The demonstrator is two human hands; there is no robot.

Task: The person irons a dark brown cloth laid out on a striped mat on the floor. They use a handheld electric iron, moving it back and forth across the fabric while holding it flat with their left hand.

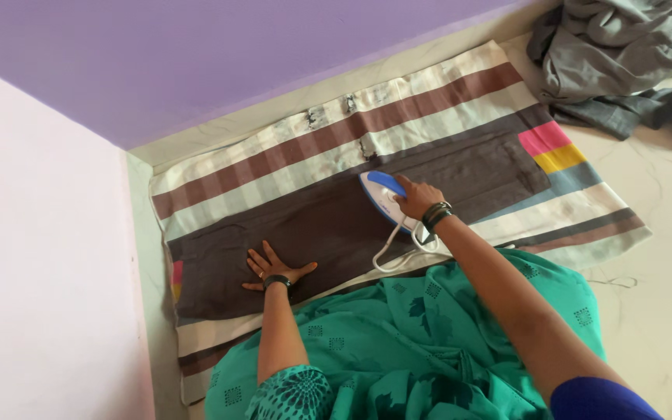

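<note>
Hidden or cut off: the sole of the iron (383, 198) lies face down and cannot be seen; the right hand covers the back of its handle. The near edge of the striped sheet (445, 109) disappears under the green patterned garment (414, 342) in the person's lap. The pile of grey clothes (624, 54) runs out of the top right corner.
Hard to make out: small dark marks on the far stripes of the sheet; whether they are burns or stains cannot be told.
Floor: pale and smooth. The striped sheet is spread flat on it, banded in cream, brown and grey, with pink and yellow blocks at its right end.
Room: a purple wall (196, 54) meets a pale pink wall (33, 233) in the corner, and the sheet lies close to both.
Dark cloth: a long brown-grey cloth (320, 225) lies flat along the middle of the sheet, stretching from near the left edge almost to the coloured blocks.
Left hand: the left hand (274, 266) is open wide, fingers spread, palm pressed flat on the dark cloth near its left end. A dark band sits on the wrist.
Right hand: the right hand (418, 198) is closed around the handle of the white and blue iron, which rests on the dark cloth near its middle. Bangles circle the wrist.
Cord: a white cord (394, 253) loops from the iron toward the lap.
</note>
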